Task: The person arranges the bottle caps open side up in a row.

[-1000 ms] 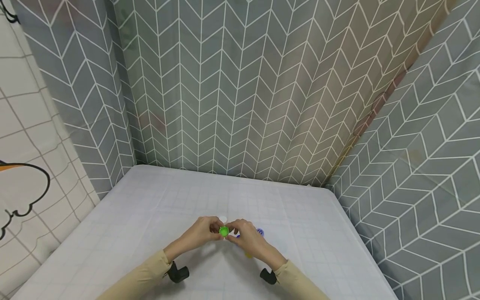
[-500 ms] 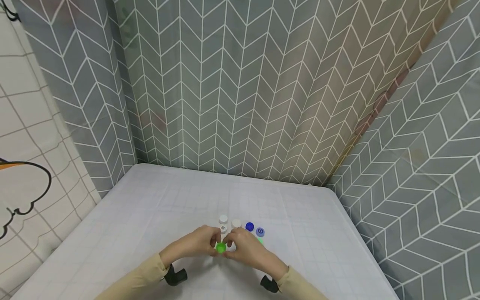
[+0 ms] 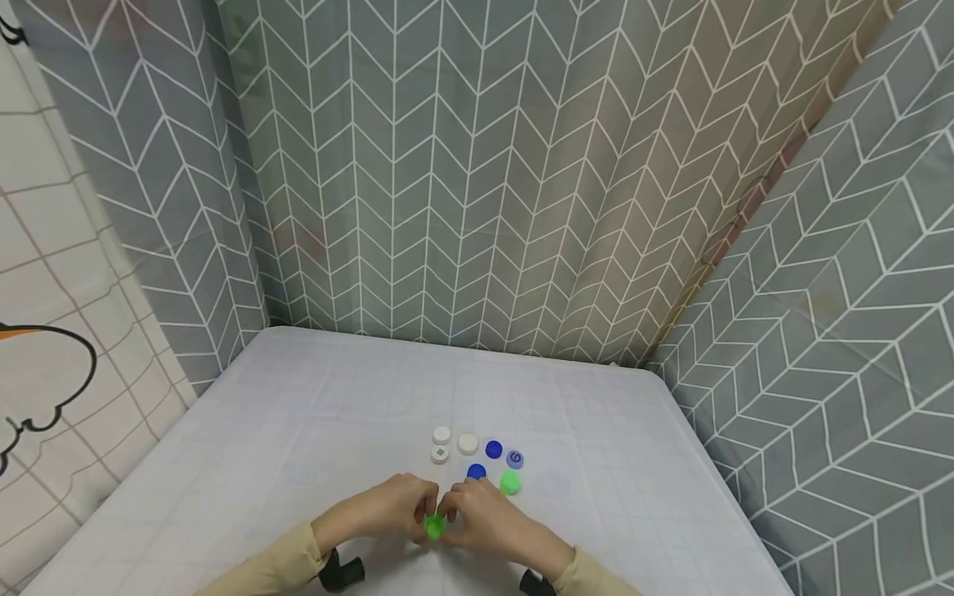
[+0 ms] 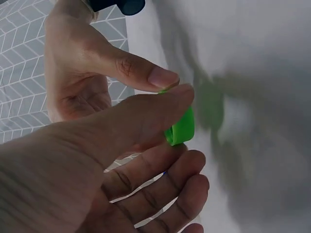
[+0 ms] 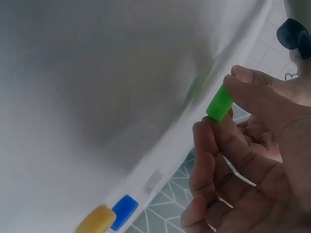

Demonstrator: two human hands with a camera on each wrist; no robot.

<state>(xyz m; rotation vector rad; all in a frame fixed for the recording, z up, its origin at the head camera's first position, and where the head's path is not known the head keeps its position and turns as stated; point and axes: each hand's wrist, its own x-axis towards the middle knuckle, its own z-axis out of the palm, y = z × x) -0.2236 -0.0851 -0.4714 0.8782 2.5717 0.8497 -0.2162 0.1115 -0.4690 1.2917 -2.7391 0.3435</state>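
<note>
Between both hands is a bright green bottle cap (image 3: 435,526), its hollow side facing up toward the head camera. My left hand (image 3: 391,507) pinches its left side; in the left wrist view the thumb lies over the green cap (image 4: 183,127) and a fingertip meets its lower edge. From the other side my right hand (image 3: 488,517) pinches it too. The right wrist view shows the green cap (image 5: 220,103) between thumb and forefinger, with the other fingers loosely bent. The cap's shadow falls on the white tablecloth.
Beyond the hands lie several caps: white ones (image 3: 468,444), blue ones (image 3: 493,449), a blue one with a swirl (image 3: 515,459) and a light green one (image 3: 510,482). A yellow cap (image 5: 96,221) shows in the right wrist view. Patterned curtains (image 3: 447,207) surround the table.
Both hands have drawn the green cap nearer the body, down in the head view. The caps behind, earlier partly covered by the hands, now show.
</note>
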